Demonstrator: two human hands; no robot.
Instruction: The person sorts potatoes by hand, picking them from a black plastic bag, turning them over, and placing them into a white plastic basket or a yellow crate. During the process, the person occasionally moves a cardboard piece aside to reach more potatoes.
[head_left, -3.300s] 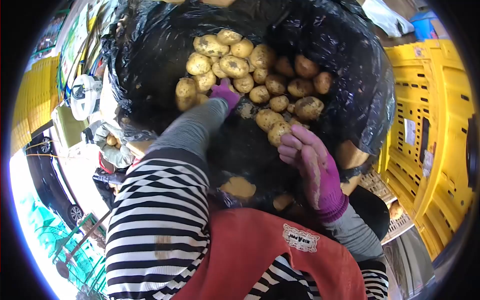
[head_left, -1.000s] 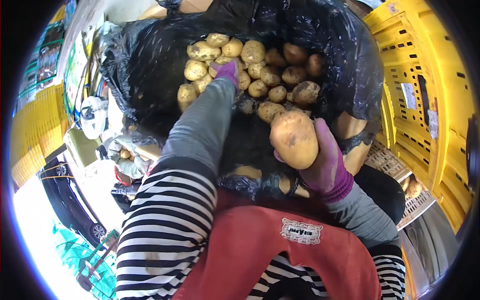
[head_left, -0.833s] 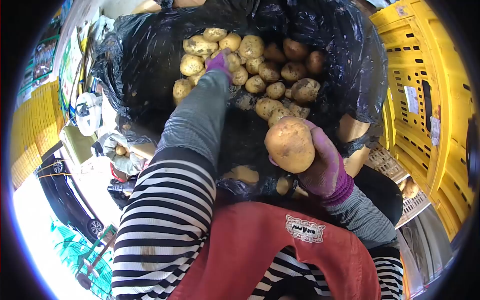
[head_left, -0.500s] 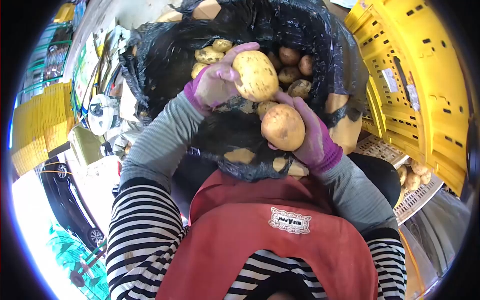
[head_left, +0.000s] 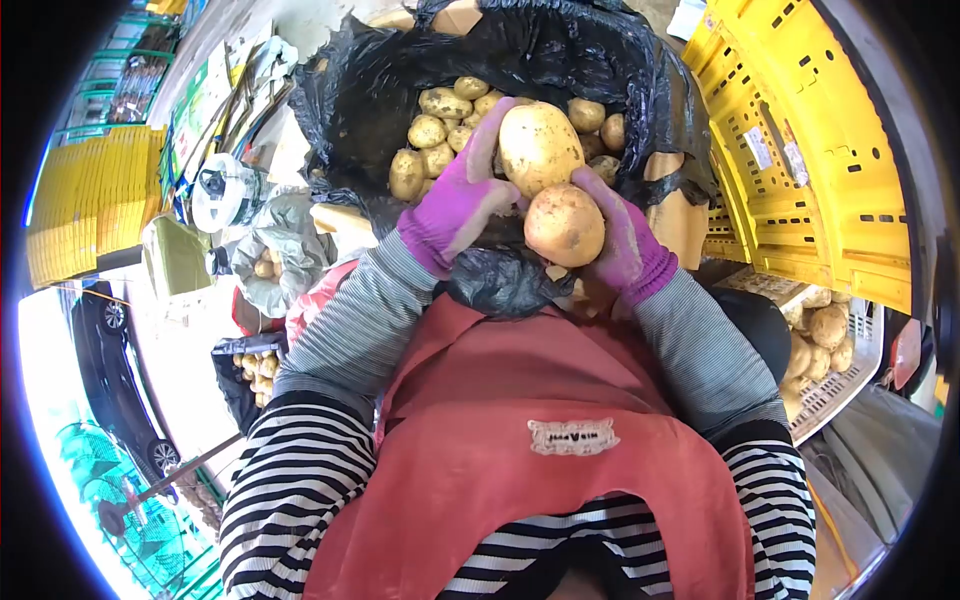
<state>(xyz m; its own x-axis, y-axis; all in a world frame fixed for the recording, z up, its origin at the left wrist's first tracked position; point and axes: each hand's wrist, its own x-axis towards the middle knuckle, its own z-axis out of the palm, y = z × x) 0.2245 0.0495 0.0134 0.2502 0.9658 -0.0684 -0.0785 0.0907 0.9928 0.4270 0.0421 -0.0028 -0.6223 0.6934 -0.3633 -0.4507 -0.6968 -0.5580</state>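
My left hand [head_left: 462,200], in a purple glove with a soiled palm, is closed on a large oval potato [head_left: 541,148]. A second, rounder potato [head_left: 564,226] sits just below it, gripped by my right hand [head_left: 627,235] in a matching glove. The two potatoes overlap in this view. Both hands are over a box lined with a black plastic bag [head_left: 345,110]. Inside, several smaller potatoes [head_left: 437,158] lie on the left, and more potatoes [head_left: 586,116] lie on the right, partly behind the large one.
Yellow perforated crates [head_left: 815,150] stand at the right. Below them a white basket [head_left: 850,370] holds potatoes. On the left are a clear plastic bag [head_left: 275,240], a black-lined container [head_left: 235,375] with small potatoes, a white bucket [head_left: 222,195] and stacked yellow crates [head_left: 100,200].
My left hand has shifted right and slightly down, bringing its potato close above the other one. The view has moved, so more potatoes show in the box and at both sides.
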